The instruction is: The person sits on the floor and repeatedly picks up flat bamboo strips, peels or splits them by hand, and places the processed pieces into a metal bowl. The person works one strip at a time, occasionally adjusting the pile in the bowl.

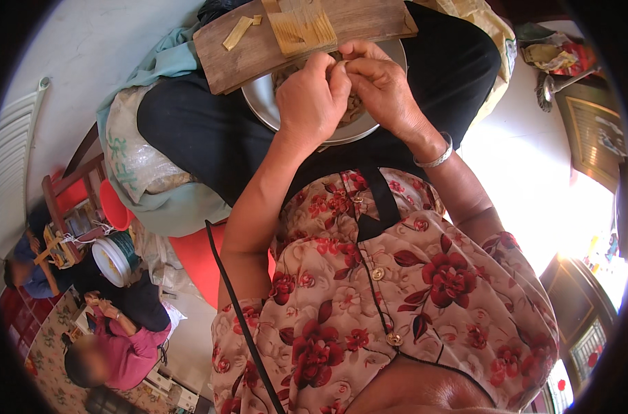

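My left hand (310, 103) and my right hand (384, 85) meet fingertip to fingertip above a metal basin (262, 101) on my lap. Both pinch a small yellowish piece (341, 63), mostly hidden by the fingers. Many small brownish pieces (351, 111) lie in the basin, partly covered by my hands. Across its far side rests a wooden board (241, 64). A lighter strip of wood-grained material (302, 28) crosses the board, and a loose yellow strip (237, 33) lies on its left part. A pale bangle (438, 155) circles my right wrist.
A plastic sack with green writing (130, 147) and pale green cloth (184, 204) lie by my left leg. Further left are a red basin (114, 204), a white-rimmed bucket (109, 261) and two seated people, one in a pink top (133, 352). A yellowish sack (492, 77) lies right.
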`<state>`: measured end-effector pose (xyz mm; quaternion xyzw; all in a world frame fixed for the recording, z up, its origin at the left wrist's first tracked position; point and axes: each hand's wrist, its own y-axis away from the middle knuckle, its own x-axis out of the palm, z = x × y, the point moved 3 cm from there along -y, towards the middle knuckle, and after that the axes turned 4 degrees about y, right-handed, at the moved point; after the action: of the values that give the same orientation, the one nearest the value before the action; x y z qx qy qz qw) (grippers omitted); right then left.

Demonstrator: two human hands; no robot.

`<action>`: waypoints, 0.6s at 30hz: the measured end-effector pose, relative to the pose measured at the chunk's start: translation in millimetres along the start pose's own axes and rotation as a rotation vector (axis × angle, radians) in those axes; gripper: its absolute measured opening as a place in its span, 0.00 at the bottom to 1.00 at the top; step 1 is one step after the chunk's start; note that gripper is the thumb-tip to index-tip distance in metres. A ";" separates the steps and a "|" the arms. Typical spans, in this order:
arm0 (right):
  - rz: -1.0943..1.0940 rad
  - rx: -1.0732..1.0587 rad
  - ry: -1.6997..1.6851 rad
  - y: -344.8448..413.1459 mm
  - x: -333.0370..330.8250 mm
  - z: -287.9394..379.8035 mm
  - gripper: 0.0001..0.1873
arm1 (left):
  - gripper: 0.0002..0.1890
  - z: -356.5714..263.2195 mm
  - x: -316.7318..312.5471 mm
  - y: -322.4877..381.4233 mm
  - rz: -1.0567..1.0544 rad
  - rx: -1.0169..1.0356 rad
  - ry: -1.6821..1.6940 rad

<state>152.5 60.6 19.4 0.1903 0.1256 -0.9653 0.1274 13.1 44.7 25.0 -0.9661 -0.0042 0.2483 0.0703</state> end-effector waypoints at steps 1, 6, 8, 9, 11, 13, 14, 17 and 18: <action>-0.031 -0.053 0.053 -0.9 -1.9 2.8 0.06 | 0.10 2.8 0.4 -3.7 -0.015 -0.019 0.028; -0.227 -0.041 -0.009 -14.3 -8.7 8.4 0.05 | 0.12 22.4 11.9 12.8 0.068 -0.511 0.952; -0.296 0.039 -0.177 -17.4 -12.5 -2.7 0.04 | 0.11 24.8 5.5 37.0 0.197 -0.527 0.959; -0.233 0.057 -0.245 -15.0 -9.2 -8.6 0.05 | 0.11 28.5 2.6 46.2 0.261 -0.535 0.959; -0.108 0.092 -0.378 -9.0 -3.5 -19.7 0.06 | 0.09 31.0 -13.0 48.4 0.085 -0.186 0.426; -0.051 0.268 -0.594 -11.7 -12.0 -31.4 0.20 | 0.04 26.0 -26.1 45.8 -0.068 0.123 -0.064; -0.079 0.193 -0.445 -14.4 -22.1 -29.3 0.21 | 0.04 23.4 -30.5 42.5 -0.078 0.206 -0.141; 0.050 0.056 -0.101 -31.7 -35.2 1.5 0.21 | 0.05 9.0 -33.9 30.8 -0.094 0.433 -0.314; 0.156 0.029 -0.031 -37.1 -34.6 7.0 0.21 | 0.05 4.0 -33.2 26.1 -0.096 0.490 -0.341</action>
<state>170.2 100.1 46.8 0.1864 0.0944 -0.9570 0.2013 -18.7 17.9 33.8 -0.8635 -0.0015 0.3969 0.3111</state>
